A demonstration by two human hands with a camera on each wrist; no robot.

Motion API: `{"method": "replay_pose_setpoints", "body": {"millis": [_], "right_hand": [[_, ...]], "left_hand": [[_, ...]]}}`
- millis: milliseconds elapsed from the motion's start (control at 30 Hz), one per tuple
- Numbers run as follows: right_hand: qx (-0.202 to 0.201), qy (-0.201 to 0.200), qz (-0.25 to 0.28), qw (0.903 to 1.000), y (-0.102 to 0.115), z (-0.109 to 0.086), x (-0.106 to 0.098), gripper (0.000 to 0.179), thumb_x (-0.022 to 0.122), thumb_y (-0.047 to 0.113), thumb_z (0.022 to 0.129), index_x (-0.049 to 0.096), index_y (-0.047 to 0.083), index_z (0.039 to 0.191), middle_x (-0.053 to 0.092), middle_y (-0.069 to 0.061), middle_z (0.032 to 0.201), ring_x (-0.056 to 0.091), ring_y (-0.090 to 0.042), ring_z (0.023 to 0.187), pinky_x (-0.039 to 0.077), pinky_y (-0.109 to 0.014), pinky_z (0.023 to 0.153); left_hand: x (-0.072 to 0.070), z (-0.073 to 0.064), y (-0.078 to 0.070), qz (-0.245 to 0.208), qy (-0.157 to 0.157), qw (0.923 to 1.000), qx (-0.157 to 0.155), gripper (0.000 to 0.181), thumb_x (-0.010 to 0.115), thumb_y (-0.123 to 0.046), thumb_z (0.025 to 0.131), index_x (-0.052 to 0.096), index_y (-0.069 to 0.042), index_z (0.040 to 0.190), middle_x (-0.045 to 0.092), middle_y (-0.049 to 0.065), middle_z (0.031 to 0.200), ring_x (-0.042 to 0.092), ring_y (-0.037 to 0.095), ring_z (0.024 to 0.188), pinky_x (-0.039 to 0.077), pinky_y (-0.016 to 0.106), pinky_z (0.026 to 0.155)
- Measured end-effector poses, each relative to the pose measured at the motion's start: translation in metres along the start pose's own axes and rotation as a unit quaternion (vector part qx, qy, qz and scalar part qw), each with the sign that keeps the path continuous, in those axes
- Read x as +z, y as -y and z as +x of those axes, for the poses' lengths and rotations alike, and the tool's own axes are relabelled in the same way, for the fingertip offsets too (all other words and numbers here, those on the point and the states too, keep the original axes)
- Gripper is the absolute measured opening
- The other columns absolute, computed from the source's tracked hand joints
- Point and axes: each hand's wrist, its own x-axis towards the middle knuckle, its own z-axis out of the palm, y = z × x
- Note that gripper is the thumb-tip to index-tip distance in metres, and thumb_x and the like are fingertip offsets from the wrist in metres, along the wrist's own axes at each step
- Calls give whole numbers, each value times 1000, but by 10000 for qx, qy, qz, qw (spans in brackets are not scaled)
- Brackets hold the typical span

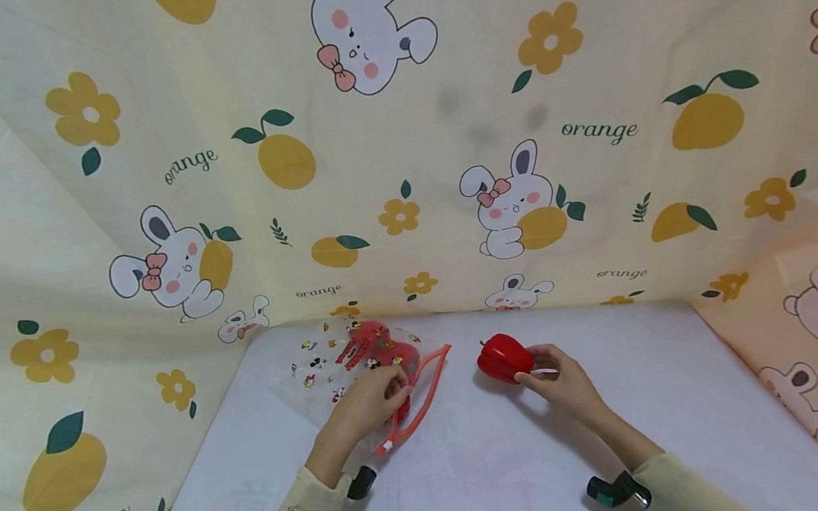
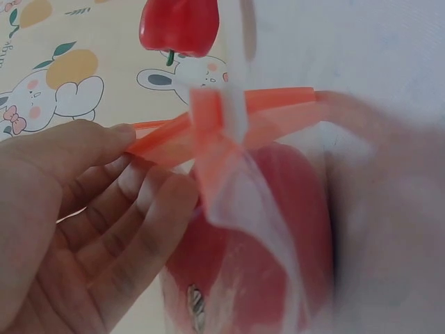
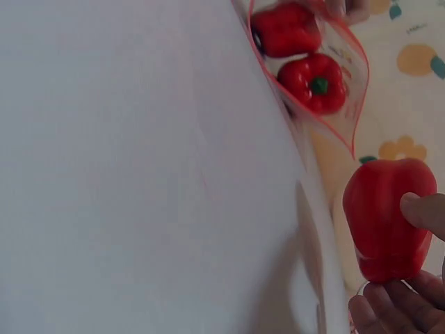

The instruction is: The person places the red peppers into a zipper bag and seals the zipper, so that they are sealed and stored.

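My left hand (image 1: 372,401) pinches the orange-red zip edge of a clear printed zip bag (image 1: 323,377), holding its mouth spread. Through the bag's opening, red bell peppers (image 3: 316,85) show inside, one with its green stem facing out. The left wrist view has the orange zip strip (image 2: 278,106) close up between thumb and fingers, with red showing through the plastic below. To the right of the bag, my right hand (image 1: 561,376) grips another red bell pepper (image 1: 503,358) between thumb and fingers, over the white table, its stem end pointing left.
The white tabletop (image 1: 472,477) runs back to a cream curtain (image 1: 399,143) printed with rabbits, oranges and flowers. This cloth also stands along the left and right sides. Dark wrist cameras (image 1: 608,491) sit at both cuffs, near the table surface.
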Motion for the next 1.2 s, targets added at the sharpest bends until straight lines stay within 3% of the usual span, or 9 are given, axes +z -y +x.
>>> {"method": "replay_pose_setpoints", "body": {"millis": [400, 700, 867, 1200], "right_hand": [[-14, 238, 190, 9995, 18, -16, 25, 61, 88, 23, 91, 59, 4, 142, 68, -16, 134, 68, -32, 119, 61, -33, 93], [-9, 522, 523, 9973, 30, -26, 49, 55, 90, 19, 89, 64, 6, 135, 72, -12, 125, 70, -26, 107, 59, -26, 91], [-179, 695, 539, 9960, 36, -29, 59, 54, 89, 17, 90, 63, 3, 134, 72, -15, 125, 71, -28, 106, 60, -28, 90], [-100, 927, 500, 9944, 42, -32, 76, 52, 89, 20, 90, 64, 2, 133, 71, -16, 127, 74, -25, 101, 61, -27, 84]], "left_hand": [[-2, 0, -1, -8, 29, 10000, 18, 6, 74, -19, 104, 70, -16, 101, 60, -8, 85, 55, 9, 76, 50, 25, 66], [-1, 2, 0, 27, 4, 10000, 48, 5, 74, -17, 103, 69, -17, 101, 59, -8, 84, 55, 8, 75, 49, 25, 65], [-1, 2, -1, 61, -13, 10000, 63, 5, 74, -18, 103, 69, -17, 101, 59, -9, 83, 54, 8, 75, 49, 24, 65], [0, 3, -3, 0, 31, 10000, 13, 5, 75, -17, 102, 70, -16, 103, 60, -8, 84, 56, 10, 76, 51, 24, 66]]}}
